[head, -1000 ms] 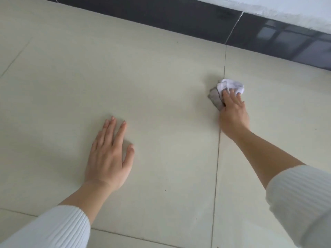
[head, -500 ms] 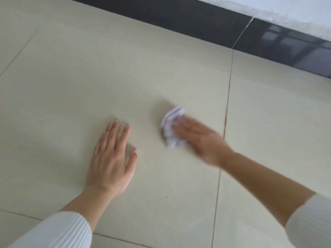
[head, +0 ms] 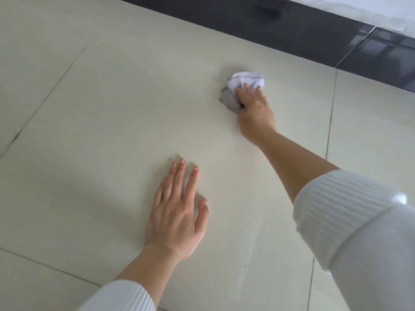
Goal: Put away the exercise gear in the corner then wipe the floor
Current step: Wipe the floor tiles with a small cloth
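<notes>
Right hand (head: 254, 111) fingers pressing crumpled white-grey cloth (head: 241, 87) onto pale tiled floor (head: 112, 108); left hand (head: 177, 212) flat, splayed (bracing). Best: overlapping strokes, steady pressure.

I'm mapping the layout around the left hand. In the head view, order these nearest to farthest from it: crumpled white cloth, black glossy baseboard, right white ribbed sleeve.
From the left hand, flat on the floor:
1. Right white ribbed sleeve, to its right.
2. Crumpled white cloth, ahead and right, under the right hand.
3. Black glossy baseboard, along the far wall.
</notes>
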`<state>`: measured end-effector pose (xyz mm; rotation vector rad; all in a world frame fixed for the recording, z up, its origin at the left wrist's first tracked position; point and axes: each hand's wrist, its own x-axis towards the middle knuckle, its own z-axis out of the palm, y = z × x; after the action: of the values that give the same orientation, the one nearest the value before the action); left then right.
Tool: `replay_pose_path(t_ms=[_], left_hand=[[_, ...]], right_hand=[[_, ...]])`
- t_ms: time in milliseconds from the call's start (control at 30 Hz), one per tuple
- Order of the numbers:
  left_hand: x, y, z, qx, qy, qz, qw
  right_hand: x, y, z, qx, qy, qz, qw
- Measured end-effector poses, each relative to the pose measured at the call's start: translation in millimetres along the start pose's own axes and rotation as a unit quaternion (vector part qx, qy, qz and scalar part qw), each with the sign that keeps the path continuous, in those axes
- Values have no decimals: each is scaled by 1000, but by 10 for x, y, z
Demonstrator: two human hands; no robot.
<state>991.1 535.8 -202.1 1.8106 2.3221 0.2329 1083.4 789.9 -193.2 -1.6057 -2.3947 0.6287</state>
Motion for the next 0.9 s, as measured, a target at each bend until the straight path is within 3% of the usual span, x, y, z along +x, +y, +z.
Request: replay_pose_path(t_ms=[133, 333, 433, 633, 800, 900], left_hand=[[-5, 0, -1, -4, -7, -2, 1000], [-10, 0, 21, -15, -16, -18, 1000], [-3, -3, 48, -10, -15, -17, 1000], [-5, -34, 60, -25, -11, 17, 999], [15, -110, 95, -47, -16, 54, 997], [52, -205, 46, -44, -67, 109, 991]], right_hand=[[-344, -175, 142, 13, -42, -135, 990], [-1140, -111, 111, 42, -77, -164, 983], [-1592, 22, 103, 50, -54, -113, 991], [-2624, 22, 192, 53, 59, 109, 991], [-3573, -460, 374, 60, 11, 111, 992], [-4006, -767, 484, 70, -26, 101, 992]])
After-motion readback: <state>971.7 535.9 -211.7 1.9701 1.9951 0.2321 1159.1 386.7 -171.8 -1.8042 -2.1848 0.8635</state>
